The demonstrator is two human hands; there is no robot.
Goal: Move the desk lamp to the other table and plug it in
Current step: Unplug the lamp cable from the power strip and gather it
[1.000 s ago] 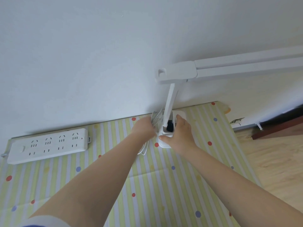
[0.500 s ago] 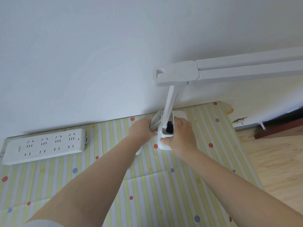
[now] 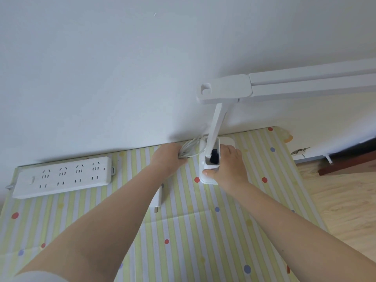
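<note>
A: Where is the desk lamp [image 3: 211, 143]?

B: Standing on the striped tablecloth [image 3: 203, 231], its base against the wall, well to the right of the power strip [image 3: 61, 177].

A: And the hands?

B: The right hand [image 3: 227, 166] is wrapped around the lamp's base. The left hand [image 3: 168, 157], just left of the base, is closed on the bundled white cord [image 3: 189, 149].

A: The plug?

B: A white adapter [image 3: 157, 197] lies on the cloth, partly hidden under the left forearm, nearer the viewer than the lamp.

We see the white desk lamp [image 3: 211, 159] upright at the table's [image 3: 183, 231] far edge, its cord [image 3: 190, 149] bundled left, plug [image 3: 157, 197] lying nearer.
</note>
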